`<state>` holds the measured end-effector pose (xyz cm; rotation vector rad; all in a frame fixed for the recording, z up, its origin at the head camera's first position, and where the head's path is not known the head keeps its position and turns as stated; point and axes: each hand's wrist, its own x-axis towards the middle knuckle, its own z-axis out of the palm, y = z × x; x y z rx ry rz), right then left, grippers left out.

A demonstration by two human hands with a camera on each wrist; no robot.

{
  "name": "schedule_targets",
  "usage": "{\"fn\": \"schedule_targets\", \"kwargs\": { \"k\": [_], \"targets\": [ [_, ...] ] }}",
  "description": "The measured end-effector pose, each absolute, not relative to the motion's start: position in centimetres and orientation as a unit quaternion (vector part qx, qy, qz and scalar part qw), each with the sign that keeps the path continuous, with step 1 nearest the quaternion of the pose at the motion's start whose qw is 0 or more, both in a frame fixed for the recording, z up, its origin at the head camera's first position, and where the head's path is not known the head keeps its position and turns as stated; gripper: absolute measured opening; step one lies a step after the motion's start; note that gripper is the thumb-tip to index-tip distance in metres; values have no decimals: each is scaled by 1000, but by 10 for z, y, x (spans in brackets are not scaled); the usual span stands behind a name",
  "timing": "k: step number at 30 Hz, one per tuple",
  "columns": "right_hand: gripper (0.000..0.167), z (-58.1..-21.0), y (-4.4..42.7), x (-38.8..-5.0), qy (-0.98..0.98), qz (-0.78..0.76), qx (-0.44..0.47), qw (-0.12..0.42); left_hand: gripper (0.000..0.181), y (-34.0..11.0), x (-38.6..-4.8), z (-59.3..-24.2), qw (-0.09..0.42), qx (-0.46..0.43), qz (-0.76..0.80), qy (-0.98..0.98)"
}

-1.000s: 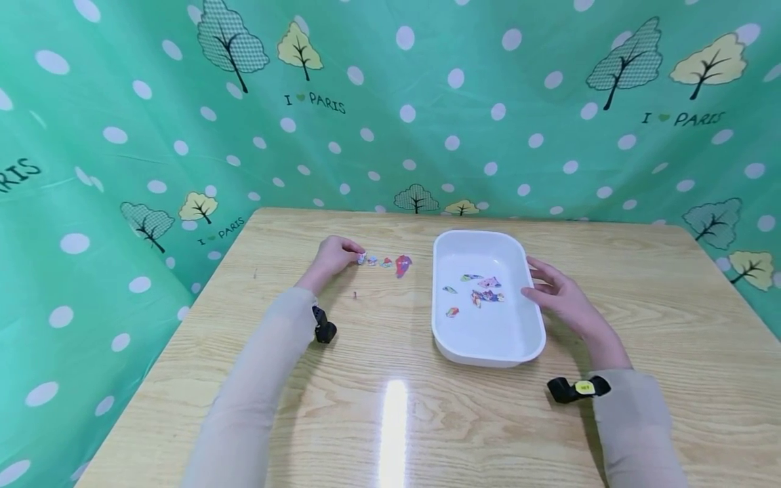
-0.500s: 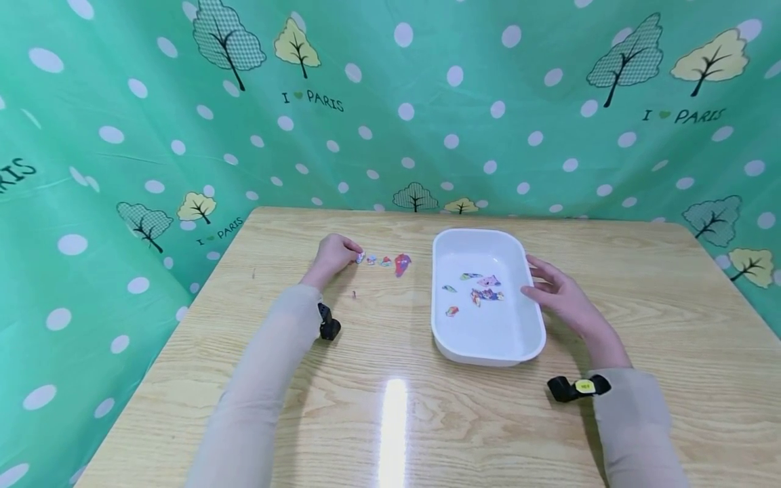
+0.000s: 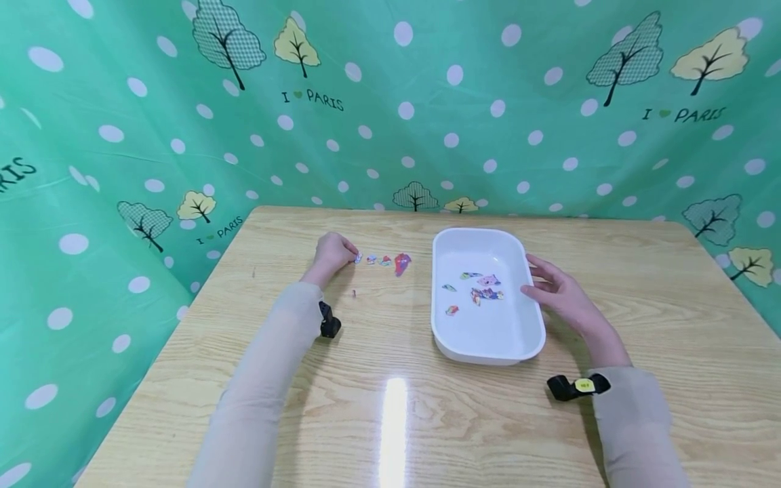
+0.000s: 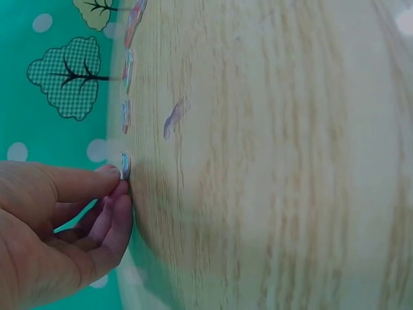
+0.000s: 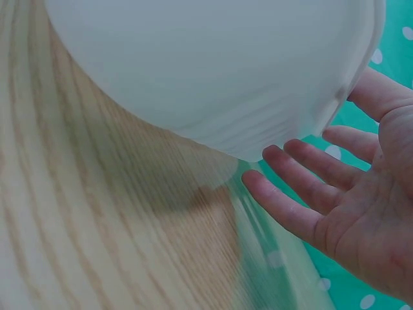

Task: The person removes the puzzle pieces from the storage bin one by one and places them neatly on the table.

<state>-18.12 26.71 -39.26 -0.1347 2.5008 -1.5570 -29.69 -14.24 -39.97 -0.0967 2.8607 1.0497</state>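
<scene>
My left hand is at the far left of the table, with thumb and fingertips pinching a small flat printed cut-out. That piece is at the left end of a row. To its right lie two small cut-outs, one bluish and one red and green, then a larger red and purple cut-out. My right hand holds the right rim of a white plastic tray, its thumb over the rim and other fingers along the outer wall. Several colourful cut-outs lie inside the tray.
A tiny purplish scrap lies on the wooden table in front of the row. A green dotted curtain hangs behind the table and along its left side. Light reflects off the table's front middle.
My left hand has shifted slightly left with the pinched cut-out, widening the gap to its neighbour a little. My right hand and the tray have stayed in place.
</scene>
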Motion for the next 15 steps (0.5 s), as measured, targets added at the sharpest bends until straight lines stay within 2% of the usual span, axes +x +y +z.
{"fn": "schedule_targets", "kwargs": {
  "k": [15],
  "targets": [
    [72, -391, 267, -181, 847, -521, -39, 99, 18, -141, -285, -390, 53, -5, 337, 940]
  ]
}}
